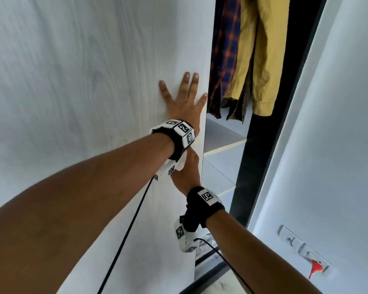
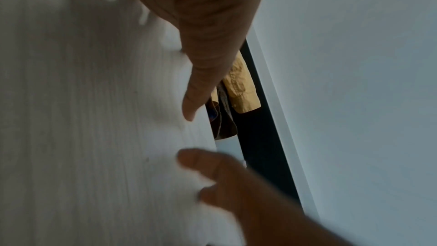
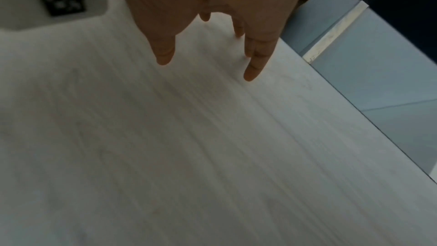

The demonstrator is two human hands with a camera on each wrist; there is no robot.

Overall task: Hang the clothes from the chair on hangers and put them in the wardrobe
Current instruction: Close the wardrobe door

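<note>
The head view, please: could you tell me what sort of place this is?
Probably a bedroom at a built-in sliding wardrobe: a pale wood-grain wardrobe door, a plaid shirt and a mustard shirt hanging inside, and a wall switch panel.

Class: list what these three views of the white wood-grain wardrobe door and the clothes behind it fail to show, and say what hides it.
- Hangers and rail: cut off by the head view's top edge above the yellow shirt and dark plaid shirt.
- Right hand fingers: hidden behind the left hand's wrist camera there.
- Chair: outside every view.
- White wood-grain wardrobe door: blurred in both wrist views.
</note>
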